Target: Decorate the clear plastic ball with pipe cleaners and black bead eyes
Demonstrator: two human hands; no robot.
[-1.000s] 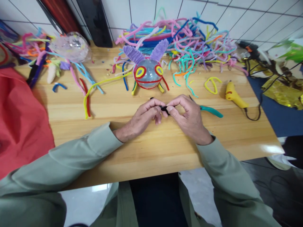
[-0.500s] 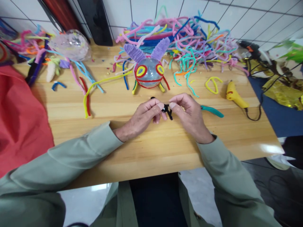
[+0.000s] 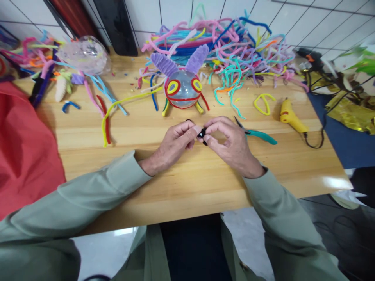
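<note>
While the figure stands on the table with purple ears, ringed eyes and yellow feet in place, the black piece is apart, in front of it, and by the look of it not finished. The left hand pinches the piece between thumb and fingers, nearly closed; the right hand, half curled, has thumb and fingertips close together at its other side, though I cannot tell how firmly it grips, and the pliers lie just beside it.
</note>
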